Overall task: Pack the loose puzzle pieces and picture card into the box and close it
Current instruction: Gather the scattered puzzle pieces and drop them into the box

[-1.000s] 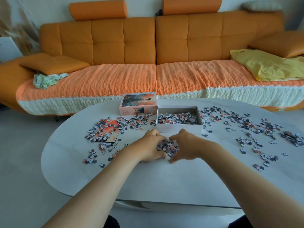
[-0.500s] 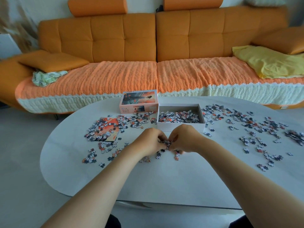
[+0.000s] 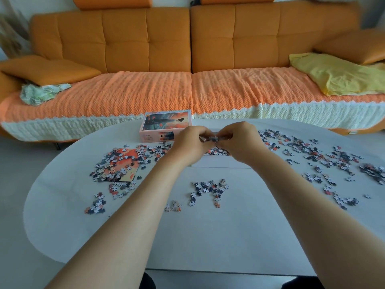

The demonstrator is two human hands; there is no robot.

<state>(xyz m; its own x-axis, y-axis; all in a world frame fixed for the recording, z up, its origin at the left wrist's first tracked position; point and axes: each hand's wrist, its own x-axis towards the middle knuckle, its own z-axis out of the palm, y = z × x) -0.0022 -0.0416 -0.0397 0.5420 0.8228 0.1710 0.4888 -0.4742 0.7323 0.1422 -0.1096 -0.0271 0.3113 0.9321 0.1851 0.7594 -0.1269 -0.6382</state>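
the sofa (image 3: 145,42) is orange and fills the far side of the view. a knit cover (image 3: 125,97) lies over its seat. a yellow cloth (image 3: 337,78) lies on the seat at your right. a green patterned cloth (image 3: 39,93) lies at your left, just beside a cushion (image 3: 45,69).

the counter (image 3: 208,236) is white and oval. it stands in front of the sofa and carries all task items.

the lid (image 3: 164,126) lies picture side up at the far edge of the counter, left of centre. the box (image 3: 218,163) stands just right of the lid, open. your hands cover most of it: only its white front wall and a strip of the pieces (image 3: 216,151) inside it show.

the card (image 3: 129,155) lies flat on the left part of the counter, near the lid but apart from it. many pieces are strewn over it.

your left hand (image 3: 187,144) and right hand (image 3: 241,142) meet in front of the box. the fingers of both hands are curled and narrow, and together they pinch one clump (image 3: 212,139) of pieces between them. the clump is off the counter and in line with the box. you cannot tell whether it is directly above the opening.

loose pieces lie in three areas:
- a wide scatter on the right part of the counter
- a scatter on and around the card
- a small group on the near side of the box, between your forearms
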